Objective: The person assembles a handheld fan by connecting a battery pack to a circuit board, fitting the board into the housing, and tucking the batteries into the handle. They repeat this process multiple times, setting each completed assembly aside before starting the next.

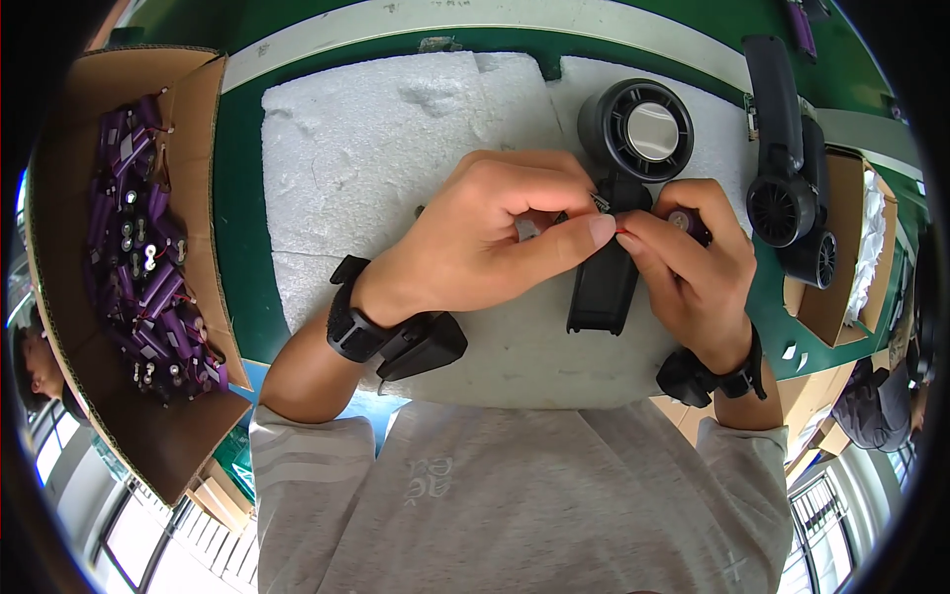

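A black handheld fan (606,287) lies on white foam, its round head (653,133) with a silver centre pointing away from me and its handle toward me. My left hand (495,223) is over the fan's neck, thumb and forefinger pinched beside a small circuit part (601,202); what exactly the fingertips grip is too small to tell. My right hand (698,262) is closed around a purple battery cell (683,221), mostly hidden by the fingers. A bit of red wire (621,231) shows at its thumb and forefinger tips, almost touching the left fingertips.
On the left stands a cardboard box (213,148) of purple battery cells with wires (148,247). More black fans (777,148) lie at the right, beside a smaller carton (841,178) with white material inside. White foam sheets (366,129) cover the green table (242,218). Other people sit at both sides.
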`<action>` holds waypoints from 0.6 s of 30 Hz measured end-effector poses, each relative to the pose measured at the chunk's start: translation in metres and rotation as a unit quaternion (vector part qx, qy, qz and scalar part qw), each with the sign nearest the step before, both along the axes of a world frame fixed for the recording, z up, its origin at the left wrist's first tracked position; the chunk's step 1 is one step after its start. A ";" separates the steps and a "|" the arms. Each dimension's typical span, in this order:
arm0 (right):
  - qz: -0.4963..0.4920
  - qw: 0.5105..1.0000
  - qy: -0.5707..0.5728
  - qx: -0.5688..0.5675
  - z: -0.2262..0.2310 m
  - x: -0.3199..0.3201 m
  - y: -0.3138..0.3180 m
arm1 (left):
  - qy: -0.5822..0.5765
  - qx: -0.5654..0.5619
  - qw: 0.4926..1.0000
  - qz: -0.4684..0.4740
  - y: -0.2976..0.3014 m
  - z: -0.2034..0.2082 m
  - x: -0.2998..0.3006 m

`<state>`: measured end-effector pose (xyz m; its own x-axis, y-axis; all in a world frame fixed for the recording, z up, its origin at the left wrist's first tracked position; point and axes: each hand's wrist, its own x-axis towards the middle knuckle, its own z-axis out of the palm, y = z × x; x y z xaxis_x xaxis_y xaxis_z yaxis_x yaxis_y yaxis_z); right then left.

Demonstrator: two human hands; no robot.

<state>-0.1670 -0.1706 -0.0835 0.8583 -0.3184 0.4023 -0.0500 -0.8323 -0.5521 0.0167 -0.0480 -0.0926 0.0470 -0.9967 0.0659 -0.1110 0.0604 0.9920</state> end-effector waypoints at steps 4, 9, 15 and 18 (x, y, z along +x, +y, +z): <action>-0.004 0.999 0.015 0.050 -0.003 0.000 0.004 | 0.029 0.029 0.999 0.003 0.001 -0.002 -0.001; -0.001 0.999 -0.020 0.037 -0.002 -0.003 0.002 | 0.160 0.074 0.984 0.013 0.002 -0.002 -0.003; -0.008 1.000 0.008 0.015 0.001 -0.003 -0.003 | 0.164 0.149 0.975 -0.013 0.000 0.007 0.005; 0.022 0.999 0.000 0.029 0.004 -0.002 -0.004 | 0.178 0.158 0.971 -0.025 -0.001 0.006 0.007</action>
<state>-0.1687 -0.1743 -0.0797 0.8719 -0.3025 0.3851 -0.0129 -0.8003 -0.5994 0.0242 -0.0487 -0.0870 -0.0381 -0.9663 -0.2545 0.2370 -0.2561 0.9371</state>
